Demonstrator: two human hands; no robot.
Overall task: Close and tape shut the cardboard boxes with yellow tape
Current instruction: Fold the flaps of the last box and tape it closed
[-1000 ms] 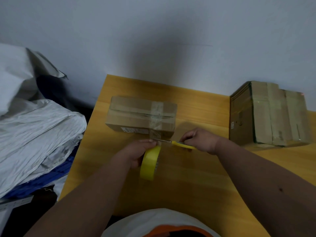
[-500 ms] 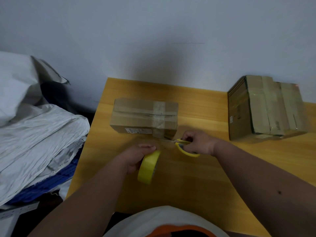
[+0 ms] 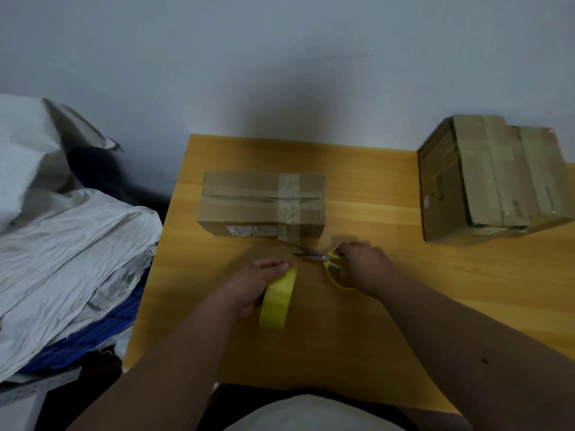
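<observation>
A: Yellow tape roll point(image 3: 277, 298) status?
B: left hand point(image 3: 253, 283) grip clasps it, on edge above the surface point(image 3: 435, 290); right hand point(image 3: 361, 267) grip grasps scissors point(image 3: 323, 259), blades apart; cardboard box point(image 3: 263, 205) just beyond both grips; second box point(image 3: 491, 178) far right.

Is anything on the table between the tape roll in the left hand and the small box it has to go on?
Nothing visible blocks it. The yellow tape roll in the left hand sits just in front of the small box; the scissors in the right hand lie off to the right.
</observation>
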